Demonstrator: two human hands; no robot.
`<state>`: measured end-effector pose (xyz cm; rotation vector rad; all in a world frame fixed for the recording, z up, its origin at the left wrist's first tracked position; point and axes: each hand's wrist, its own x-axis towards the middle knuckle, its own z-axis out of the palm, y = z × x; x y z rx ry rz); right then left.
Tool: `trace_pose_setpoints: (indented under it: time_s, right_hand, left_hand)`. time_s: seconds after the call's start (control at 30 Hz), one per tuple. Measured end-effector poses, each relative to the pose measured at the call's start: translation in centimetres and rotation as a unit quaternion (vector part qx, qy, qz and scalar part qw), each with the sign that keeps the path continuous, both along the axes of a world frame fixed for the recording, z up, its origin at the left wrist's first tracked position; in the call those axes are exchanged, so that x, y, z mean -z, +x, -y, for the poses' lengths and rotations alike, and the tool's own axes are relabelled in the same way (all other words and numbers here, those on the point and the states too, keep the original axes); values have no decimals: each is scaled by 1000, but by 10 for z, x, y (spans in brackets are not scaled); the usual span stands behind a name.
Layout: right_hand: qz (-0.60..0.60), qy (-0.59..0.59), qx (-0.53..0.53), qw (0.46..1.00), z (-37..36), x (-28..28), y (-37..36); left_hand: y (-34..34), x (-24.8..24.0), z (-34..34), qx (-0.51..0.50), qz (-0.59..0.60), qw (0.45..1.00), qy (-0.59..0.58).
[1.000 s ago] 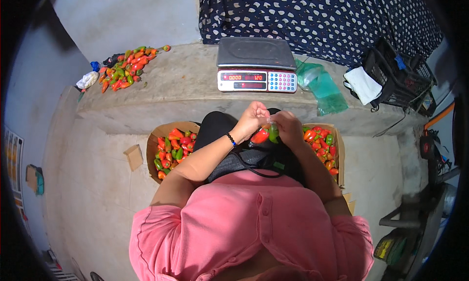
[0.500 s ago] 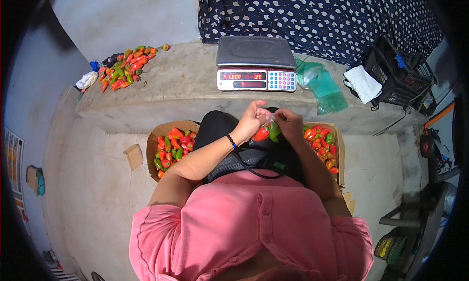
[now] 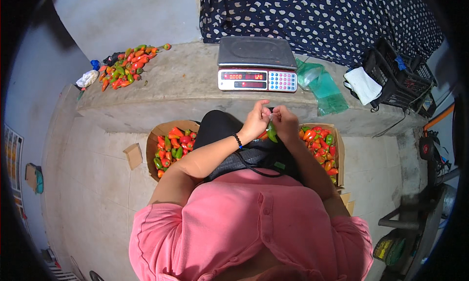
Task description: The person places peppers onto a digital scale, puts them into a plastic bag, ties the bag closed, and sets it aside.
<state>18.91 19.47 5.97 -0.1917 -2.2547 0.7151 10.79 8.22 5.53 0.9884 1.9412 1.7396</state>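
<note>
A small clear plastic bag (image 3: 271,132) with a green pepper and a bit of a red one hangs between my hands, above my lap. My left hand (image 3: 255,121) is closed, its fingertips pinching the gathered neck of the bag. My right hand (image 3: 287,124) pinches the same neck from the other side, hiding part of the bag. On either side of my legs stand a left cardboard box (image 3: 151,154) and a right cardboard box (image 3: 341,156), both holding many red, orange and green peppers.
On the concrete ledge ahead sits a digital scale (image 3: 256,54), its display lit. A pepper pile (image 3: 128,66) lies at its left, green plastic bags (image 3: 326,90) at its right. Farther right are a white cloth (image 3: 363,85) and a black crate (image 3: 408,88). A cardboard piece (image 3: 132,156) lies on the floor.
My hands have drawn slightly closer together at the bag's neck. The bag has turned, so the red pepper shows less and the green one faces me.
</note>
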Motion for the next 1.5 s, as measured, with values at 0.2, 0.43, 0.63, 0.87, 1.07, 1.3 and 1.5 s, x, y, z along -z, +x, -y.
trace_pose_setpoints:
  time_s: [0.2, 0.43, 0.63, 0.87, 1.07, 1.3, 1.5]
  right_hand:
    - [8, -11, 42, 999, -4, 6, -2]
    - [8, 12, -17, 1000, -2, -8, 12]
    - [5, 14, -36, 999, -6, -7, 12]
    - [114, -34, -173, 978, -29, -20, 6]
    - [24, 120, -93, 988, -14, -18, 2]
    - [13, 39, -53, 998, -7, -17, 14]
    - [86, -71, -68, 991, -12, -19, 21]
  left_hand:
    - [-17, 8, 0, 104, 348, 927, 96]
    - [-18, 15, -4, 82, 451, 884, 87]
    - [-15, 17, -3, 52, 465, 881, 68]
    - [-12, 20, 1, 114, 388, 910, 95]
    - [-10, 21, 3, 140, 333, 926, 113]
    - [-8, 24, -1, 120, 314, 932, 133]
    - [-9, 11, -4, 158, 225, 956, 99]
